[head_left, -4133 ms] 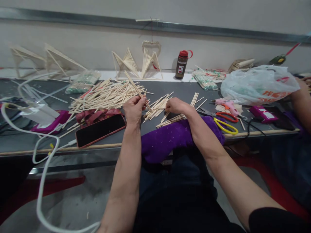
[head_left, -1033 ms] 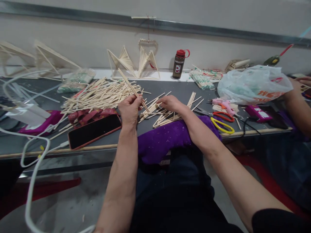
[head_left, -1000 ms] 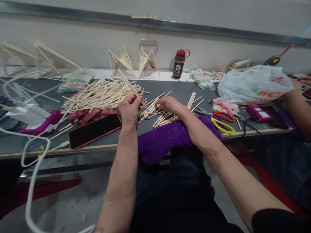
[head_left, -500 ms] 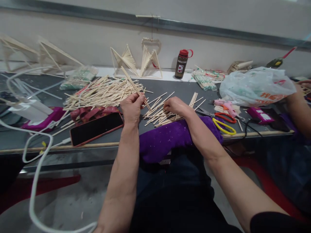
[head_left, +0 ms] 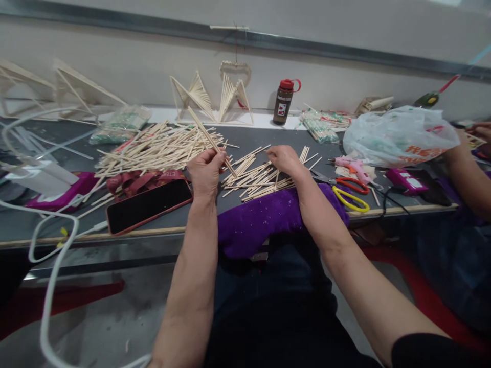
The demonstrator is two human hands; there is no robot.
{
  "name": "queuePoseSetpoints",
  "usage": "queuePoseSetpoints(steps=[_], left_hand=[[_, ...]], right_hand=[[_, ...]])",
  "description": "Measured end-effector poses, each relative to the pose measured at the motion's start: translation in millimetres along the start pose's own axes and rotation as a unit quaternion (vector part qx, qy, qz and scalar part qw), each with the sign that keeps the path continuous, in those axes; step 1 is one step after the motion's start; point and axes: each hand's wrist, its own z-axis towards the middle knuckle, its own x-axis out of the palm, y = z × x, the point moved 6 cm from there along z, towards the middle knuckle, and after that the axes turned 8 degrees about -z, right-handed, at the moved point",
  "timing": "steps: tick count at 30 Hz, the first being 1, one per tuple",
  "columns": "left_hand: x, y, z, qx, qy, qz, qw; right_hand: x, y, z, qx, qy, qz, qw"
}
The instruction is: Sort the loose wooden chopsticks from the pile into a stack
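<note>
My left hand is closed around a few thin wooden sticks, which slant up and to the left out of its fingers. In front of me lies a small loose pile of similar sticks. Over the right part of this pile hovers my right hand, fingers curled down and together; whatever they pinch is hidden. A purple cloth covers the table's front edge and my lap, just below the pile.
Left are a larger heap of sticks, a phone and a white cable. Scissors, a pink glue gun and a plastic bag lie right. Behind stand a bottle and stick models. Another person's arm reaches in.
My right hand has lifted slightly and shifted right, away from the middle of the small pile. My left hand still grips its sticks. The whole view has moved a little.
</note>
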Motion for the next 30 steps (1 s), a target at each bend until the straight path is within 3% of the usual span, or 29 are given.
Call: queuePoseSetpoints(steps=[3,9,15,20,25,30], left_hand=[[0.5,-0.3,-0.4,0.006,0.007,0.005,1.000],[-0.3,3.9,0.7,0.003,0.017,0.018,1.000],[0.2,3.2,0.3,0.003,0.014,0.012,1.000],[0.8,2.1,-0.3,0.003,0.017,0.007,1.000],[-1.0,2.7,0.4,0.005,0.011,0.006,1.000],[-2.1,3.8,1.2,0.000,0.006,0.005,1.000]], right_hand=[[3.9,9.8,7.4,-0.024,-0.013,0.004,1.000],[22.0,47.6,24.2,-0.124,0.052,-0.038,0.990],[15.0,36.0,15.1,-0.064,0.062,-0.074,0.993],[6.1,37.9,1.7,-0.064,0.045,-0.034,0.996],[9.9,36.7,-2.0,-0.106,0.072,-0.010,0.992],[8.1,28.9,0.7,-0.086,0.049,-0.015,0.995]])
